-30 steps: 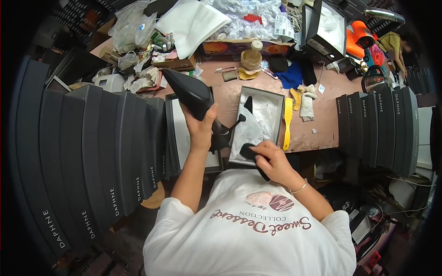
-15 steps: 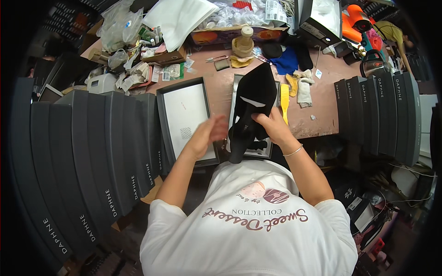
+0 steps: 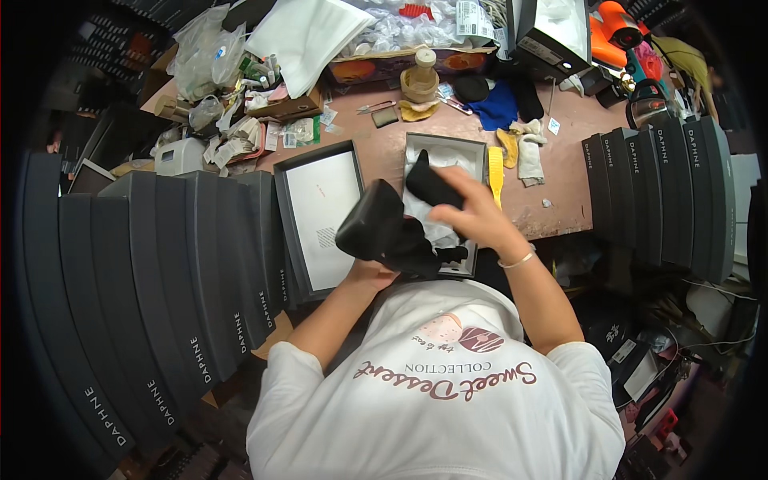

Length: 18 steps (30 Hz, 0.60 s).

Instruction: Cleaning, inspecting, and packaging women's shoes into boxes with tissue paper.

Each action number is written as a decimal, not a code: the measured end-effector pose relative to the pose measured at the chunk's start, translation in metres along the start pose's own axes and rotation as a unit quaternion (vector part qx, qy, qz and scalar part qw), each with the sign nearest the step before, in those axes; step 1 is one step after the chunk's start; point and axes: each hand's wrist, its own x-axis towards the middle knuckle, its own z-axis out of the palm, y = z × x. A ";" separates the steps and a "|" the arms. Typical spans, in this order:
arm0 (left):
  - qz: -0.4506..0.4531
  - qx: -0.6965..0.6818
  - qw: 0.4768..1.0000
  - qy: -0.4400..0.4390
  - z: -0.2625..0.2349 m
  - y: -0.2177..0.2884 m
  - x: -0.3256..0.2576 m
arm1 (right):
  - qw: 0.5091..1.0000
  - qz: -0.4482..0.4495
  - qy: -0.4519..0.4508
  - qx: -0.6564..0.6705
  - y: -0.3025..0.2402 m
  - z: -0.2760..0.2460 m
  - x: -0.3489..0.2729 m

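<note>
My left hand [image 3: 374, 274] is closed around the underside of a black boot [image 3: 374, 224], above the left front of an open shoe box. A smooth dark face of the boot points up and left. My right hand [image 3: 476, 214] is closed on a black, suede-like piece with a narrow tip [image 3: 432, 182], over the middle of the box. I cannot tell whether this piece is part of the same boot. Beneath both hands, the grey shoe box [image 3: 482, 152] holds white tissue paper [image 3: 448, 152] and a black thing near its front end.
Left of the box lies its grey lid [image 3: 358, 160], inside up. A yellow brush [image 3: 496, 172] and cloths [image 3: 530, 160] lie to the right. Stacked dark shoe boxes flank me at left [image 3: 160, 264] and right [image 3: 668, 192]. A squeeze bottle [image 3: 424, 68] stands behind.
The black boot has turned and tipped down to the left. My left hand, free before, has moved under it and grips it. My right hand has risen slightly.
</note>
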 end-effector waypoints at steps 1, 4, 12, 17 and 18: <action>-0.008 -0.043 0.999 0.028 -0.010 0.004 0.006 | 0.996 0.069 0.056 0.006 0.019 -0.012 -0.012; 0.014 -0.093 0.988 0.125 -0.023 0.009 0.014 | 0.983 0.068 0.124 -0.118 0.033 -0.015 -0.055; 0.123 0.130 0.974 0.139 0.021 0.004 0.001 | 0.909 -0.232 0.002 -0.347 0.018 0.072 -0.043; 0.114 -0.117 0.986 0.020 -0.019 0.037 0.021 | 0.852 0.001 -0.264 -0.452 -0.003 0.000 -0.089; 0.132 -0.040 0.982 0.127 -0.004 0.047 0.014 | 0.900 -0.028 -0.170 -0.399 -0.003 -0.001 -0.084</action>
